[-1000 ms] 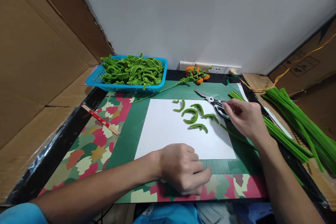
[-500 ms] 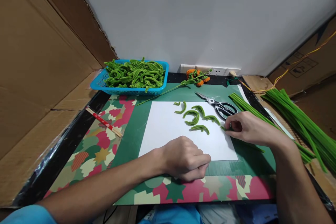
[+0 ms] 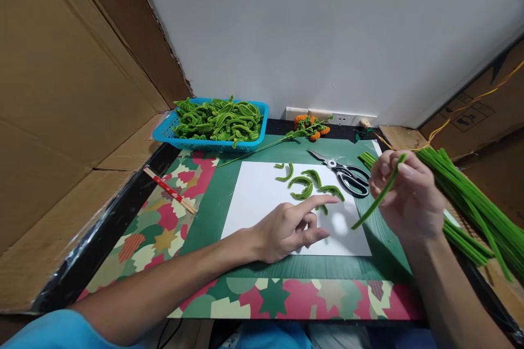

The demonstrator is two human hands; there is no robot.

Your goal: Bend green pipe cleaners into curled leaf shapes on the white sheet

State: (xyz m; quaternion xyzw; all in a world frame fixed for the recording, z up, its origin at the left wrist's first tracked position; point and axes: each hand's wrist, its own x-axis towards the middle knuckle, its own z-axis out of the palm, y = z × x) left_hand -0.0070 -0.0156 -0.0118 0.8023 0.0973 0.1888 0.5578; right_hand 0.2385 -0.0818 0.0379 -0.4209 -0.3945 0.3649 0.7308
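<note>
Pinched in my right hand (image 3: 409,196) is a straight green pipe cleaner (image 3: 379,197), raised and slanting down to the left over the edge of the white paper (image 3: 249,212). My left hand (image 3: 290,229) hovers low over the paper, index finger stretched out and thumb apart, with nothing in it. Several curled green pipe-cleaner pieces (image 3: 303,188) lie on the paper beyond that hand, which partly covers one of them. Black-handled scissors (image 3: 344,172) rest across the paper's far right corner, blades pointing away to the left.
A blue basket (image 3: 204,144) heaped with bent green pieces stands at the back left. An orange-and-green pipe-cleaner flower (image 3: 313,128) lies near the wall sockets (image 3: 344,119). Wrapped chopsticks (image 3: 170,191) are on the left. Long green pipe cleaners (image 3: 470,191) lie in bundles at right.
My right hand has lifted a green pipe cleaner up from beside the paper. My left hand has gone from a closed fist to extended fingers and shifted slightly away from me.
</note>
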